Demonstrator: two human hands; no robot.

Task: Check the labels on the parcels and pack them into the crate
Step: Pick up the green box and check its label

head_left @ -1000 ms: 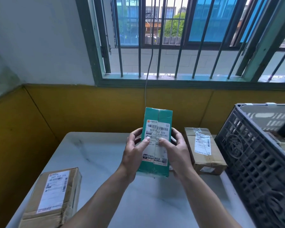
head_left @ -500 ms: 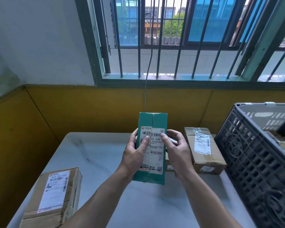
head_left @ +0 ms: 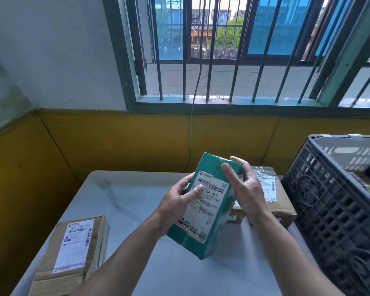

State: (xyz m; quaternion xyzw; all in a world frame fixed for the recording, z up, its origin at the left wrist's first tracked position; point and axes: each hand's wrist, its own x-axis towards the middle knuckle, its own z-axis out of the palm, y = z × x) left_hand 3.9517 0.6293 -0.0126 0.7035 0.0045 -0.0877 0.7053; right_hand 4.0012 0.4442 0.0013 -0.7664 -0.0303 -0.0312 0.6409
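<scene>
- Green parcel (head_left: 210, 245): tilted above the desk (head_left: 126, 199).
- Left hand (head_left: 178, 202): gripping its left edge, thumb on label (head_left: 208, 207).
- Right hand (head_left: 249, 190): gripping its right side.
- Crate (head_left: 329, 210): right.

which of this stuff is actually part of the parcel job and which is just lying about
Job: green parcel held in left hand and right hand; left brown parcel; right brown parcel; black crate.
Just there: cable; window bars.

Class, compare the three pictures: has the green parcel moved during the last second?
Yes. The green parcel has tilted clockwise: its top, which stood upright under the wall cable, now leans to the right of it, toward the crate.
</scene>
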